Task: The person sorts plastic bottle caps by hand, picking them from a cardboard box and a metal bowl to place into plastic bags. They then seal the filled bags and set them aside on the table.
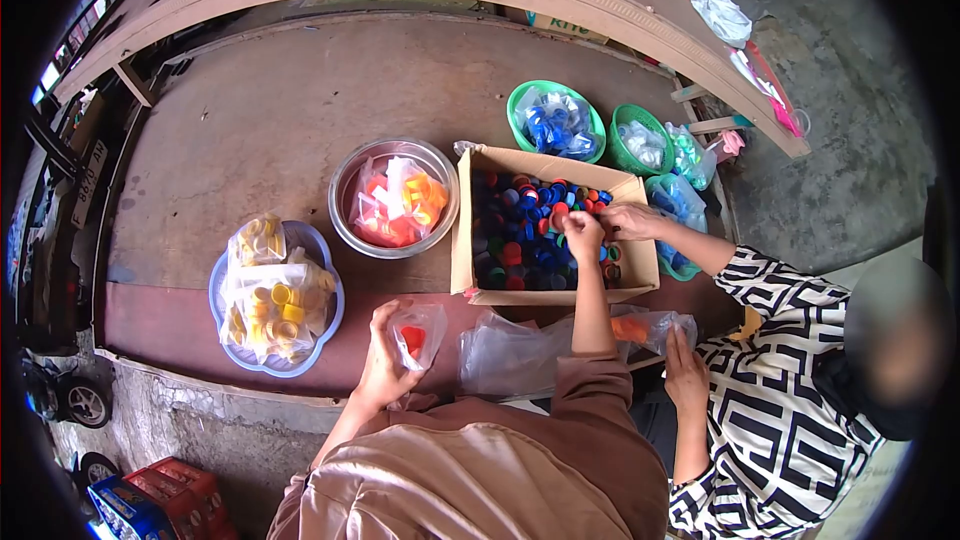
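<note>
My left hand is wrapped round a clear plastic bag with red caps in it, near the table's front edge. Over the cardboard box of mixed bottle caps, my right hand has its fingers pinched together at a red cap. Beside it a co-worker's hand reaches into the same box. The co-worker's other hand is at a clear bag with orange caps. Flat empty plastic bags lie below the box, partly under my right forearm.
A steel bowl holds bags of red and orange caps. At the left, a lavender basin holds bags of yellow caps. Green baskets with bagged caps stand behind the box. A co-worker sits at the right.
</note>
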### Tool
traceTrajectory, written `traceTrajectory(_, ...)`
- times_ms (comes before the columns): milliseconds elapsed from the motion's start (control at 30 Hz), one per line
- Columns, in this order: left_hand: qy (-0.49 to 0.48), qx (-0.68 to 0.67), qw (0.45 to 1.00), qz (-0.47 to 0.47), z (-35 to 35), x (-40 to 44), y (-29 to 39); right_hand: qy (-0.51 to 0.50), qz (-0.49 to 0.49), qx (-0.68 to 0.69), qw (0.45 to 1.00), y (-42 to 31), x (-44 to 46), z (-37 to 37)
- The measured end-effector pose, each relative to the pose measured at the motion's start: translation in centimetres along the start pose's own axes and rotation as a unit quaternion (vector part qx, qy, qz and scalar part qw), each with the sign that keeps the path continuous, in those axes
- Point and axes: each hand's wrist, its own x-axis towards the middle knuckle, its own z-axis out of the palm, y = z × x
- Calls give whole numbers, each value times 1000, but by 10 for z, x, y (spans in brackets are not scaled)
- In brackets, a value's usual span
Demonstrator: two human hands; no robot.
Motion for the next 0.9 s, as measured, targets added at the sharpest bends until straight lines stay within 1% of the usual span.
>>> traceTrajectory(33,2,7,1000,0,-1,1,0,-46,84,224,970,-11,0,-4)
traceTrajectory(133,0,3,1000,-7,-2,1,2,-42,110,387,914,-37,-10,-10)
traceTrajectory(167,-1,1,1000,-6,-1,1,2,-70,76,229,968,-18,-8,-10)
traceTrajectory(200,-2,-1,1000,-4,-1,1,2,-68,-30,38,997,-11,-9,-11)
traceTrajectory(267,-4,-3,1000,-2,-1,1,2,-114,-22,-148,982,3,-11,-11)
traceTrajectory(300,-5,-4,1000,-2,0,1,2,-92,-73,-218,969,1,-15,-10)
traceTrajectory(400,-9,-2,1000,-2,-1,2,4,-134,47,-330,933,-8,-17,-6)
traceTrajectory(433,-10,0,1000,-2,-1,2,4,-145,16,-332,932,4,-14,-4)
traceTrajectory(467,-10,-1,1000,-3,-1,1,4,-162,89,-247,951,7,-11,-4)
traceTrajectory(500,-10,-2,1000,-4,-1,1,4,-176,160,-158,958,9,-7,-4)
traceTrajectory(533,-9,-3,1000,-5,-1,0,3,-189,228,-67,953,11,-4,-4)
traceTrajectory(567,-10,-3,1000,-7,-1,0,2,-165,235,83,954,14,-6,-5)
traceTrajectory(600,-10,-4,1000,-9,-1,-1,1,-137,235,200,941,15,-6,-7)
traceTrajectory(667,-9,-15,1000,-14,1,-1,0,-65,218,300,927,15,-5,-8)
traceTrajectory(700,-10,-22,1000,-17,1,-1,1,-34,204,308,929,19,-3,-7)
traceTrajectory(733,-11,-29,999,-19,1,0,1,-2,191,295,936,23,0,-5)
traceTrajectory(800,-13,-23,1000,-10,1,-1,-1,16,149,81,985,31,5,-5)
traceTrajectory(833,-14,-21,1000,-6,1,-1,-2,15,124,-44,991,35,3,-5)
traceTrajectory(867,-13,-17,1000,-8,1,-1,-2,-4,101,-136,986,39,-1,-5)
traceTrajectory(900,-12,-14,1000,-10,0,0,-2,-53,38,-262,963,24,-14,-11)
